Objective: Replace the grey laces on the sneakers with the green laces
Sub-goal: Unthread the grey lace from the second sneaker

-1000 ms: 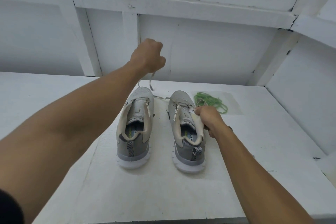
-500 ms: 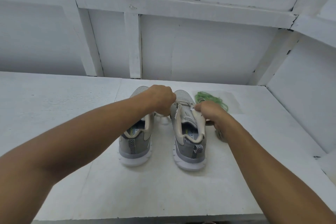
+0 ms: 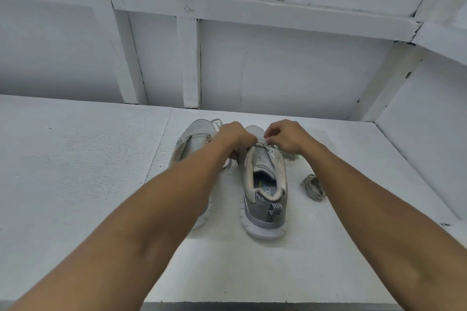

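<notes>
Laces, judged by their look, are flat woven cord, light and limp, so they are best taken at the tip or close beside an eyelet and drawn out straight; a sideways tug would only drag the shoe. The grey mesh sneaker with the white foam sole (image 3: pixel 265 199) looks light, soft in the upper and firmer at the heel; it would likely slide on the white painted tabletop (image 3: pixel 88 171) unless steadied. The left hand (image 3: pixel 233 135) and right hand (image 3: pixel 286 137) meet over this sneaker's front eyelets; the left fingers are curled under and hidden; the right thumb and forefinger are drawn together in a pinch, on lace or on eyelet flap I cannot tell. Just left of the sneaker stands its matching grey shoe (image 3: pixel 199 131), loose lace at its toe; to the sneaker's right, apart from it, lies a bundled grey lace (image 3: pixel 313 188); the thin bright green laces (image 3: pixel 294 156) peep out beside its front, under the right wrist. No box or tray shows; the sneaker's mouth holds only its printed insole.
</notes>
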The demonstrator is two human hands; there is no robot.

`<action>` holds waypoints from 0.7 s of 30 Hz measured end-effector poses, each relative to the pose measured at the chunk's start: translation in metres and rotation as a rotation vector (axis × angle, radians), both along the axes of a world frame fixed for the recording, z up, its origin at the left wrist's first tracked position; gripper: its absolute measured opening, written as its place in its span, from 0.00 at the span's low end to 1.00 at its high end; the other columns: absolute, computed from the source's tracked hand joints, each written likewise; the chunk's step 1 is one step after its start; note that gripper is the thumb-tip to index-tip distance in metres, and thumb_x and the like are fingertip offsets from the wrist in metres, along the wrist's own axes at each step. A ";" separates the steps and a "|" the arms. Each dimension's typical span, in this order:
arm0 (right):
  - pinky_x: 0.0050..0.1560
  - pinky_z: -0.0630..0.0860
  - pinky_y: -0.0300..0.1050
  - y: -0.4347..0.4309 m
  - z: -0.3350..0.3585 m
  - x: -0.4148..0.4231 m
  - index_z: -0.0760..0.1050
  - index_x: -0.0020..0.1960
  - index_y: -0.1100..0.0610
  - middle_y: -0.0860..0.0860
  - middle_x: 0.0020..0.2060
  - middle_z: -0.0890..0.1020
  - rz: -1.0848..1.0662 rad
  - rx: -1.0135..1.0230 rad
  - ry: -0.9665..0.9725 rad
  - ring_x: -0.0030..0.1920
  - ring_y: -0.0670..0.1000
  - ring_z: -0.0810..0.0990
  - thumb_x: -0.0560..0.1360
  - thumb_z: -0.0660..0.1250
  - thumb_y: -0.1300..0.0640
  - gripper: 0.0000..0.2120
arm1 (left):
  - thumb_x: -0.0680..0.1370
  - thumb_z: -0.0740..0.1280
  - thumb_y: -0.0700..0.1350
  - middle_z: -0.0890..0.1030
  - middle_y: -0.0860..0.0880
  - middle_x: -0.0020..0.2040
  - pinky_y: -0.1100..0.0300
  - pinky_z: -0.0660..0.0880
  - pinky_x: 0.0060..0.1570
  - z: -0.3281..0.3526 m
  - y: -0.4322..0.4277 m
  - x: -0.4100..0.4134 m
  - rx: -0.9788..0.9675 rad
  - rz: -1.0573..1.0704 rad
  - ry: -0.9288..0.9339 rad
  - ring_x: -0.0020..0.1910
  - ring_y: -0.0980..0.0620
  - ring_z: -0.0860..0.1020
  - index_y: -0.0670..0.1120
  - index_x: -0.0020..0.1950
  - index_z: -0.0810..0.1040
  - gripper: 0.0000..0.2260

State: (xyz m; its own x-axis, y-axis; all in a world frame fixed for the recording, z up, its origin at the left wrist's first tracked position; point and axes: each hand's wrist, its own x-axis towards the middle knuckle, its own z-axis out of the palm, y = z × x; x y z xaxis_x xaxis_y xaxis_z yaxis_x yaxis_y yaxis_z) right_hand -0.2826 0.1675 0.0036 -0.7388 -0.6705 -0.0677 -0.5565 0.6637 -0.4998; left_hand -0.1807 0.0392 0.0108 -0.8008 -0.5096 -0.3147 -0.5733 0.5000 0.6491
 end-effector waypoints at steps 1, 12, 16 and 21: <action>0.50 0.73 0.42 0.000 -0.004 -0.001 0.81 0.47 0.51 0.49 0.48 0.83 0.002 0.012 0.004 0.50 0.50 0.80 0.73 0.72 0.57 0.03 | 0.75 0.68 0.45 0.81 0.43 0.36 0.54 0.82 0.39 -0.003 -0.001 0.000 0.057 0.043 0.018 0.32 0.44 0.81 0.42 0.37 0.74 0.10; 0.51 0.72 0.49 0.013 -0.007 -0.010 0.78 0.54 0.57 0.56 0.51 0.76 0.211 0.223 0.424 0.54 0.57 0.74 0.75 0.64 0.63 0.09 | 0.80 0.65 0.41 0.76 0.45 0.33 0.60 0.75 0.34 -0.010 -0.009 0.002 0.408 0.181 -0.046 0.30 0.51 0.75 0.41 0.36 0.72 0.13; 0.53 0.70 0.52 0.043 0.015 -0.034 0.76 0.54 0.58 0.58 0.52 0.76 0.000 0.221 0.622 0.54 0.60 0.73 0.71 0.64 0.69 0.14 | 0.80 0.66 0.40 0.76 0.45 0.33 0.58 0.77 0.39 -0.012 -0.011 0.001 0.442 0.200 -0.034 0.31 0.51 0.75 0.41 0.36 0.74 0.12; 0.60 0.65 0.54 0.043 0.021 -0.039 0.74 0.63 0.54 0.57 0.61 0.72 -0.158 0.214 0.605 0.62 0.60 0.69 0.75 0.62 0.61 0.17 | 0.80 0.66 0.40 0.76 0.44 0.34 0.57 0.77 0.46 -0.011 -0.010 0.000 0.447 0.215 -0.019 0.32 0.50 0.76 0.40 0.35 0.73 0.13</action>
State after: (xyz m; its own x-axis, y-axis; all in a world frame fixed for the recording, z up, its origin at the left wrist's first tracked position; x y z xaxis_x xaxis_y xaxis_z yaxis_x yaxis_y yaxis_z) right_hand -0.3214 0.2109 0.0248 -0.7768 -0.5686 0.2708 -0.5854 0.8104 0.0225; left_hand -0.1803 0.0297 0.0000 -0.6843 -0.4745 -0.5537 -0.6466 0.0439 0.7616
